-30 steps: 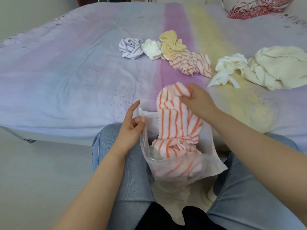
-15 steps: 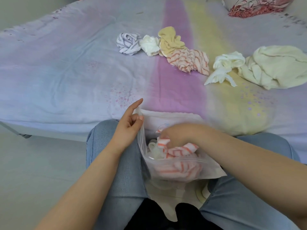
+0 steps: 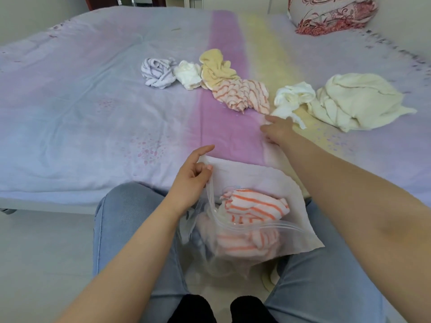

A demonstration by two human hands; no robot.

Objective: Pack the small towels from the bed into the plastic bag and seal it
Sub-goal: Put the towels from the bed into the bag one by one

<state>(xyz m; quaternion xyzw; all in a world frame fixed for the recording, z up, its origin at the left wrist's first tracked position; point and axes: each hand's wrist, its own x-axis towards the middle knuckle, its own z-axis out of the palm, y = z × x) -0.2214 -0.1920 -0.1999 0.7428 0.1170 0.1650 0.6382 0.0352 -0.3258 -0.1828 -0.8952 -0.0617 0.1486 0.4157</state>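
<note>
A clear plastic zip bag (image 3: 300, 229) hangs open between my knees, with an orange-striped towel (image 3: 254, 203) inside it. My left hand (image 3: 191, 178) pinches the bag's left rim. My right hand (image 3: 277, 131) reaches out over the bed with relaxed fingers and holds nothing, just short of a white towel (image 3: 293, 96). Further towels lie on the bed: an orange-striped one (image 3: 242, 95), a yellow one (image 3: 217, 68), a small white one (image 3: 189, 74), a purple-striped one (image 3: 157, 72) and a large cream one (image 3: 356, 99).
The bed (image 3: 93, 113) has a pastel purple, pink and yellow sheet. A red-patterned pillow (image 3: 333, 12) lies at the far right corner. My jeans-clad knees (image 3: 121, 217) flank the bag, above the pale floor (image 3: 46, 252).
My right hand pushed the orange-striped towel down into the bag, let it go, and moved out over the bed toward the white towel. My left hand kept hold of the rim.
</note>
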